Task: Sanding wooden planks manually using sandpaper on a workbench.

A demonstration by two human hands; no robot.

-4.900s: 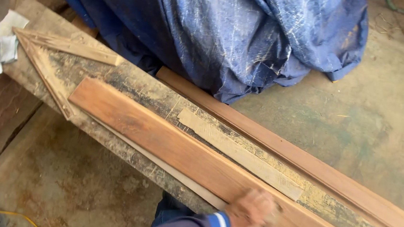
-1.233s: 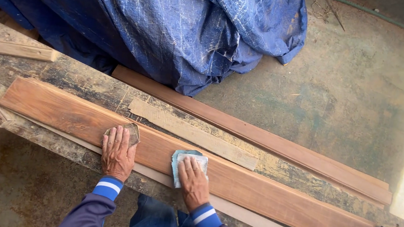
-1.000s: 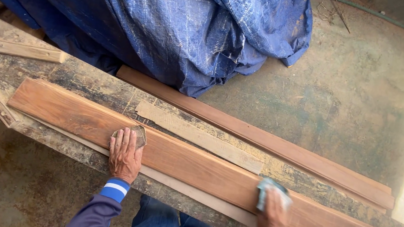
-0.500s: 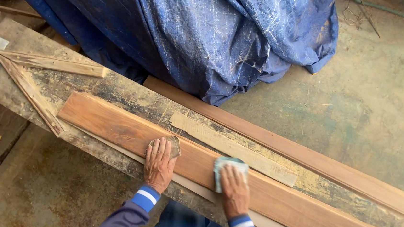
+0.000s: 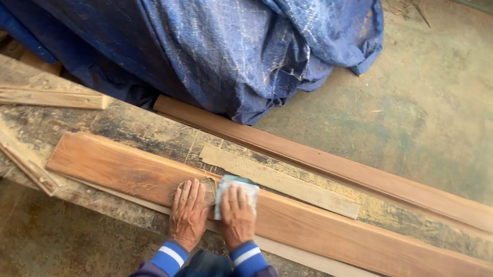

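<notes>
Low in the middle of the frame, both hands lie flat, side by side, on a long reddish board point(image 5: 310, 228) that runs across the bench point(image 5: 112, 125). The left hand point(image 5: 187, 216) presses a worn brown sanding pad point(image 5: 204, 188), its grip spread open; the right hand point(image 5: 237, 217) presses a pale blue-white cloth point(image 5: 240, 186), fingers flat. A blue tarp point(image 5: 208, 30) fills the upper left.

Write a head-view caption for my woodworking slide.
Left hand and right hand, pressing a pale cloth, rest together on a reddish plank.
</notes>
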